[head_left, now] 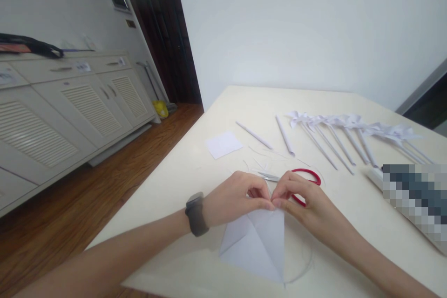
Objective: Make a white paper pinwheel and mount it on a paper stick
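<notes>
A creased white square of paper (260,247) hangs below my fingers, with diagonal fold lines and what looks like a slit on its left side. My left hand (244,195), with a dark watch on the wrist, pinches the paper's upper edge. Right beside it, my right hand (296,193) pinches the same edge, the fingertips of both hands nearly touching. Scissors with red handles (316,176) lie on the table just behind my right hand, partly hidden by it. Thin paper strips (261,165) are scattered beyond my hands.
Several white paper pinwheels (349,123) on rolled sticks lie at the back right. Two loose paper rolls (284,135) and a white paper piece (223,145) rest on the table (188,186). A long pale object, partly pixelated, lies at right (375,177).
</notes>
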{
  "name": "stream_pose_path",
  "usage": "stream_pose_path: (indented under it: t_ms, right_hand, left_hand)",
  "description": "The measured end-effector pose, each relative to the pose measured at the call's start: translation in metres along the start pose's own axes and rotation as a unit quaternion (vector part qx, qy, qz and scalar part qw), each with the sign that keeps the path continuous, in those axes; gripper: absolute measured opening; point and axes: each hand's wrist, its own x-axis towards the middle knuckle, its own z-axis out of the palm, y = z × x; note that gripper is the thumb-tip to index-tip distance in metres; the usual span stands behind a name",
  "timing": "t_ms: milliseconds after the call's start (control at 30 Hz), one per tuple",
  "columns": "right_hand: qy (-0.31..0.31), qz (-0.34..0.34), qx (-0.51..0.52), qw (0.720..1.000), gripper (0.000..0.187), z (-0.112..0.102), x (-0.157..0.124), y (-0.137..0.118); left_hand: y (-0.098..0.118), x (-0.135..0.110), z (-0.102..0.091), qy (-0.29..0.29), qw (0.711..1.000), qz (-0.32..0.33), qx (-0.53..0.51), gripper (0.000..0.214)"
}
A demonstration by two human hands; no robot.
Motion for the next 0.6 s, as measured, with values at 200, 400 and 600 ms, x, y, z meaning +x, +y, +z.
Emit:
stream_pose_path:
  t_ms: [200, 400, 600]
  right_hand:
    - [0.010, -0.003, 0.017, 1.000, 0.009, -0.004, -0.001, -0.004]
    - [-0.009, 0.000, 0.040, 0.999, 0.009, -0.008, 0.001, -0.002]
    - [-0.032, 0.024, 0.049, 0.998, 0.010, -0.014, 0.000, 0.000]
  left_hand:
    - [0.001, 0.000, -0.002, 0.002, 0.999, -0.015, -0.033, 0.014]
    - [-0.001, 0.003, -0.001, -0.009, 0.998, -0.036, -0.049, 0.016]
    - [-0.001, 0.004, -0.001, -0.011, 0.998, -0.033, -0.060, 0.017]
